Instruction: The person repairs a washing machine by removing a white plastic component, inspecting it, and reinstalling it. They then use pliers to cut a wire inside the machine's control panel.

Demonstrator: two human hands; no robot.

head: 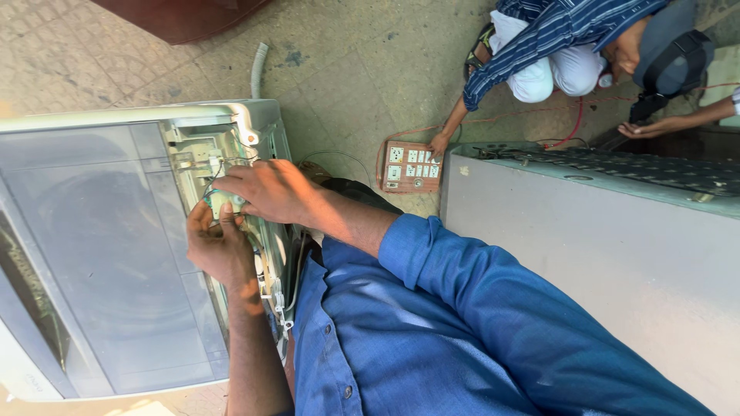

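Both hands, left hand [220,246] and right hand [266,191], pinch a small green connector [218,202] in the washing machine's [92,254] open control panel [208,154]; a steady grip, easing wires clear, seems wise

No packages, signs or screens are visible. One faint pale marking [32,379] sits near the white corner of the washing machine lid [92,254]; too small to resolve.

A wooden switchboard [410,167] lies on the tiled floor [347,69] beside a grey appliance [586,239], a crouching person [555,46] touching it.
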